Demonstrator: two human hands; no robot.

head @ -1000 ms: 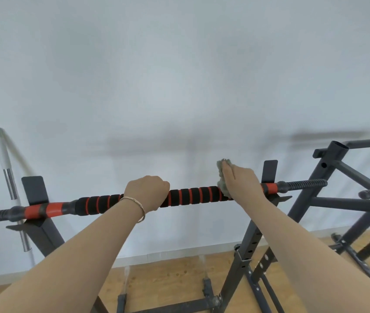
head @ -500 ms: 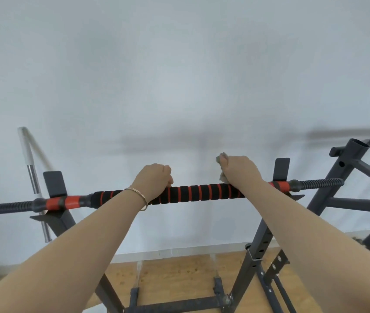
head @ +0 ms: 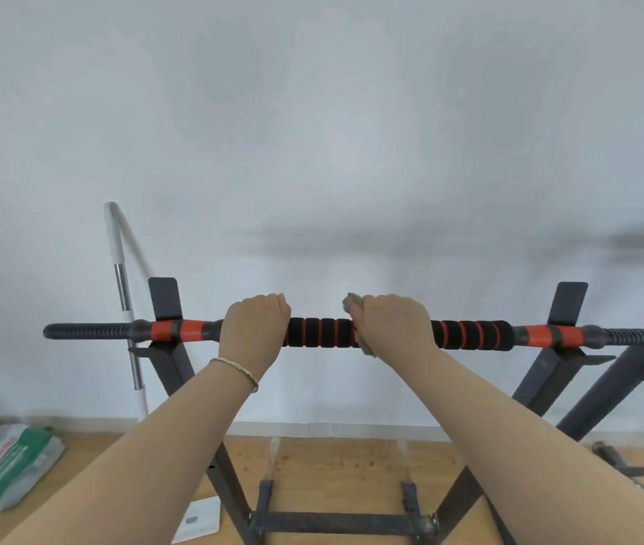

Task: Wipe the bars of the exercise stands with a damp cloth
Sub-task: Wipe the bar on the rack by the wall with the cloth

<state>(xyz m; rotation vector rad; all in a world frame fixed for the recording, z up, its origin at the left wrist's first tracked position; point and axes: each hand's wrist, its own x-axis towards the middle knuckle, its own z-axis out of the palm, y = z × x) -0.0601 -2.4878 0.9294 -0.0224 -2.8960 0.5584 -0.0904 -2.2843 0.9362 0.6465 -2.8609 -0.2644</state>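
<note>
A black bar with red rings and foam grips [head: 320,333] lies across the two dark uprights of the exercise stand [head: 172,359]. My left hand [head: 254,322] grips the bar left of its middle, a thin bracelet on the wrist. My right hand [head: 391,322] is wrapped over the bar just right of the middle, holding a grey cloth [head: 363,346] around the foam. Bits of cloth stick out above and below the hand; the rest is hidden under it.
A second dark stand [head: 627,371] rises at the right. A white and chrome pole [head: 123,300] leans on the wall at the left. A green and white bag [head: 9,470] and a white flat object [head: 200,519] lie on the wooden floor.
My right hand has slid left along the bar with the cloth, from near the right upright to the middle. The view has shifted left, bringing the bag and left upright into sight.
</note>
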